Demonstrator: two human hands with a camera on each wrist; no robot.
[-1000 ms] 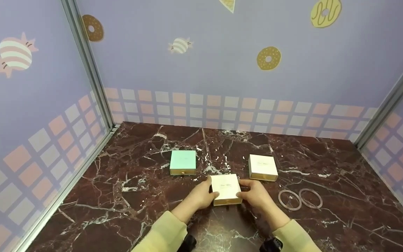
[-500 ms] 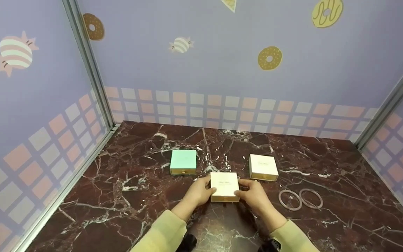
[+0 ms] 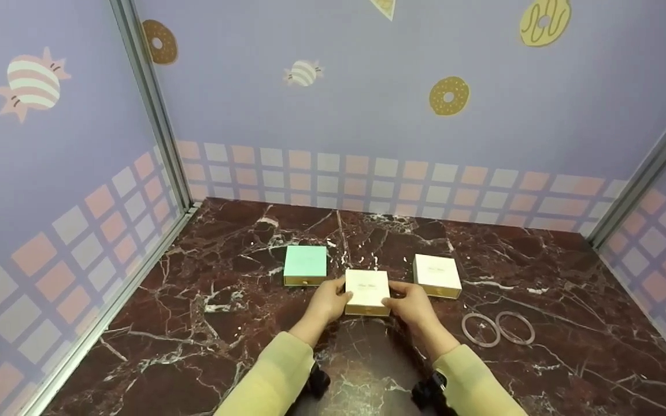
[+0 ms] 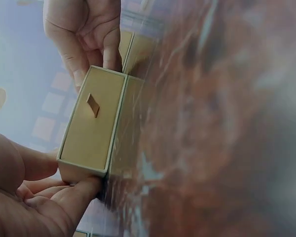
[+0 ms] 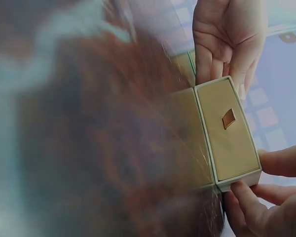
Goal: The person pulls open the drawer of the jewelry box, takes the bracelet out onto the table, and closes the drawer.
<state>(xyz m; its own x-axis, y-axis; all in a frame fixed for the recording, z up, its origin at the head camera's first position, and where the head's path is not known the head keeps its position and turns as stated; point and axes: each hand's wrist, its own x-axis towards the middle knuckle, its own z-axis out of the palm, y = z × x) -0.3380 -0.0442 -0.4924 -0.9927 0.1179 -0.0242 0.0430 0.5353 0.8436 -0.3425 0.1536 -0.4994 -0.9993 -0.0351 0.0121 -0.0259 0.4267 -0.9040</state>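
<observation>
1. Currently, in the head view, the left hand and right hand grip opposite sides of a cream drawer box, nearer and rightward of the mint-green drawer box. Drifting leftward while moving away, the left knuckles could nudge that green box. The second cream drawer box and two rings lie farther right of it; a wide right-arm sweep might scatter the rings.
2. In the left wrist view, the gripped box seems to sit on the worktop; uneven pressure could twist it.
3. In the right wrist view, the drawer front looks flush; tipping it downward could let the drawer slide out.
</observation>
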